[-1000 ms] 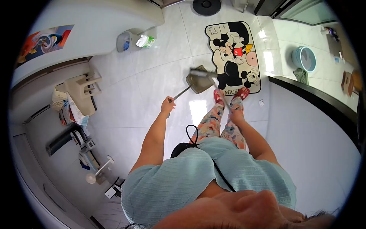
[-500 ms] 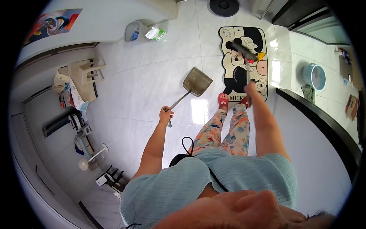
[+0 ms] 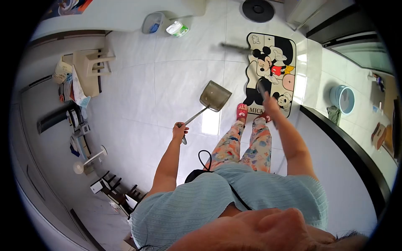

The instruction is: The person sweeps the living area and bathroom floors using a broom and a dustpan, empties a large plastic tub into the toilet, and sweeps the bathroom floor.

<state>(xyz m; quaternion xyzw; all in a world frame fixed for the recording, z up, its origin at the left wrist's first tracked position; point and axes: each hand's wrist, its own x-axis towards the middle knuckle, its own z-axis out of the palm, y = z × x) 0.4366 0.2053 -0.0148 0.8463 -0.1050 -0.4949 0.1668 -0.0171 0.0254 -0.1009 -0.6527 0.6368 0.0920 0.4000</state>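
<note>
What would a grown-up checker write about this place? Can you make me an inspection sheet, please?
Surface: pale tiled floor, with a cartoon mat lying on it.
Job's things: dustpan, left of the mat; broom, blurred, its head by the mat's left edge. Whether either touches the floor is unclear.
Clutter: bin with a bottle beside it.
Grips: left grip closed around the dustpan's handle; right grip closed around the broom's.
Cables: nothing seen.
Surroundings: stool at left; blue bucket and green cloth at right.
</note>
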